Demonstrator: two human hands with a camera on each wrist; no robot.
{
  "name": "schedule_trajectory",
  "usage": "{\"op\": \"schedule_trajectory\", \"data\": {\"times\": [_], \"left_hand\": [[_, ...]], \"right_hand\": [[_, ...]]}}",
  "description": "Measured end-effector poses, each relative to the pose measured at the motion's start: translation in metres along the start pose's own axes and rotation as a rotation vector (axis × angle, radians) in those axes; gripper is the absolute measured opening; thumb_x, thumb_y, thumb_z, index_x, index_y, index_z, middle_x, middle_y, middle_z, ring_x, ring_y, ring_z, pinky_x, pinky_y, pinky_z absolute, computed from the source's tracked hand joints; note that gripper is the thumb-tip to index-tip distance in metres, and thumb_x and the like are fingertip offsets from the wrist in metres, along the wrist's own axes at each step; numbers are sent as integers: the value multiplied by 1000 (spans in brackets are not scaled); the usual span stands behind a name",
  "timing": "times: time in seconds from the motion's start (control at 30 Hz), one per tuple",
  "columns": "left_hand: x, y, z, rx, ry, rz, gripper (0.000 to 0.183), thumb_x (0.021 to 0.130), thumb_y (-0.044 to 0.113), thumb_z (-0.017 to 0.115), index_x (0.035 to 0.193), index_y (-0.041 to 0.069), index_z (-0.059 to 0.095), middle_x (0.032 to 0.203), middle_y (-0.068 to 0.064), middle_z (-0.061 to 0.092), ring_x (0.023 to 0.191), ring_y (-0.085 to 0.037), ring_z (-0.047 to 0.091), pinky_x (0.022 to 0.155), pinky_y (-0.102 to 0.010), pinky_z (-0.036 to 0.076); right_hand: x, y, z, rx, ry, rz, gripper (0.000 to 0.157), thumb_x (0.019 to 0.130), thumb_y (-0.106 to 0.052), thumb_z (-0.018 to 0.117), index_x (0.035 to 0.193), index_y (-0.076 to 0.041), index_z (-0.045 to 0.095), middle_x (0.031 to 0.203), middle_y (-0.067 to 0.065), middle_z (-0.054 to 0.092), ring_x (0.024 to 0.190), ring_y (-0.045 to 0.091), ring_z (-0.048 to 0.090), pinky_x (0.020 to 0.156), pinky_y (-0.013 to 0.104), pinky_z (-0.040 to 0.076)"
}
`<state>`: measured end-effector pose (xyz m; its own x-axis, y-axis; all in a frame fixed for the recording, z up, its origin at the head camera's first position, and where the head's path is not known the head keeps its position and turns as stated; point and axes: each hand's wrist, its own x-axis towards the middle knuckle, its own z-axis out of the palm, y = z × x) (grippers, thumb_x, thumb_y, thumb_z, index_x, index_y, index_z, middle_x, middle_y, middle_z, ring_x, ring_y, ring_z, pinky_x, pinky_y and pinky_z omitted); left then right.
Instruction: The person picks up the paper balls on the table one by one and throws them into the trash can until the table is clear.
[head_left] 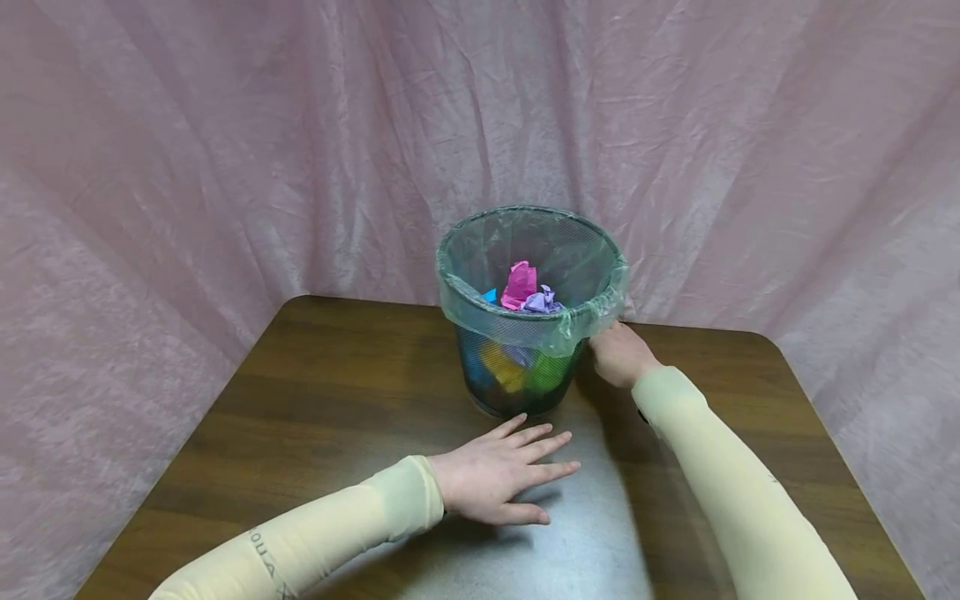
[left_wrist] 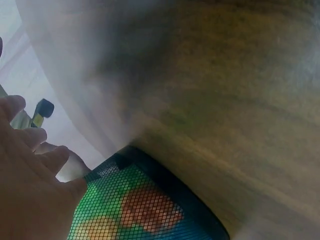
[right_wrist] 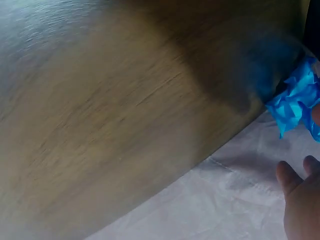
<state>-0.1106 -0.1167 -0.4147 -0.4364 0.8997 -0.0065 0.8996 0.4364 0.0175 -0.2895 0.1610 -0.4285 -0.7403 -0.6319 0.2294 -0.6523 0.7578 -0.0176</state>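
A mesh wastebasket (head_left: 551, 375) with a translucent green liner (head_left: 450, 283) stands on the table. Crumpled pink paper (head_left: 519, 283) and lilac paper (head_left: 542, 300) show inside it, with more coloured paper visible through the mesh. In front of the basket, my left hand (head_left: 498, 475) is spread, palm down, with empty fingers. My right hand (head_left: 622, 354) reaches behind the basket's right side, where its fingers are hidden in the head view. In the right wrist view a fingertip lies against crumpled blue paper (right_wrist: 295, 102), which it appears to pinch; the frame edge cuts off part of the grip.
The brown wooden table (head_left: 360, 375) has rounded far corners. A pink curtain (head_left: 375, 150) hangs close behind it and along both sides. The basket stands near the table's far edge.
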Motion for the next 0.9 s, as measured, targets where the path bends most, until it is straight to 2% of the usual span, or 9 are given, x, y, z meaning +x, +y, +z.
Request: {"op": "schedule_trajectory", "data": {"times": [0.1, 0.2, 0.33, 0.47, 0.6, 0.7, 0.87, 0.9], "left_hand": [[-1, 1, 2, 0, -3, 0, 72, 103, 68, 35, 164, 29, 27, 170, -5, 19, 155, -25, 15, 122, -54, 17], [-1, 1, 4, -15, -12, -3, 72, 103, 68, 35, 164, 30, 26, 170, -4, 17, 155, -25, 15, 122, -54, 17], [-3, 0, 6, -33, -14, -9, 72, 103, 67, 36, 164, 30, 26, 170, -4, 16, 156, -25, 15, 123, -54, 16], [-4, 1, 5, -38, -12, -11, 72, 103, 67, 36, 164, 29, 26, 170, -5, 18, 156, -25, 15, 123, -54, 16], [-4, 1, 5, -36, -10, -10, 73, 103, 67, 37, 164, 29, 27, 170, -5, 18, 156, -25, 15, 122, -55, 17], [-4, 1, 6, -44, -13, -11, 73, 103, 67, 37, 164, 28, 27, 170, -5, 17, 156, -25, 15, 122, -55, 17], [-5, 2, 6, -53, -23, -12, 73, 103, 67, 37, 164, 29, 26, 171, -5, 15, 156, -25, 14, 123, -54, 16], [-4, 2, 6, -48, -24, -12, 73, 103, 67, 36, 164, 29, 26, 171, -5, 15, 156, -25, 15, 122, -54, 17]], "right_hand": [[3, 1, 4, 13, -87, 74, 23, 94, -1, 55, 113, 4, 67, 130, 24, 63, 129, 43, 51, 111, 54, 38], [2, 1, 9, 4, -174, 127, 20, 96, -5, 54, 108, 0, 69, 126, 21, 65, 127, 42, 50, 108, 56, 40], [0, 0, 17, -20, -222, 120, 24, 97, -9, 53, 111, -2, 71, 126, 17, 64, 127, 40, 47, 106, 55, 42], [-4, -2, 25, -31, -225, 101, 35, 99, -9, 49, 129, -1, 65, 136, 15, 59, 132, 41, 44, 106, 56, 44], [-7, -2, 25, -4, -216, 112, 38, 99, -9, 49, 132, 2, 61, 140, 18, 57, 135, 44, 43, 106, 58, 43], [-8, 0, 24, 17, -175, 125, 34, 97, -7, 51, 127, 4, 60, 133, 21, 59, 130, 44, 47, 103, 58, 44], [-8, 5, 26, 38, -41, 119, 27, 91, -1, 53, 117, 5, 55, 119, 24, 59, 114, 44, 53, 95, 57, 48], [-8, 5, 27, 45, -34, 109, 29, 91, 0, 53, 119, 6, 55, 121, 25, 59, 116, 45, 52, 98, 57, 47]]}}
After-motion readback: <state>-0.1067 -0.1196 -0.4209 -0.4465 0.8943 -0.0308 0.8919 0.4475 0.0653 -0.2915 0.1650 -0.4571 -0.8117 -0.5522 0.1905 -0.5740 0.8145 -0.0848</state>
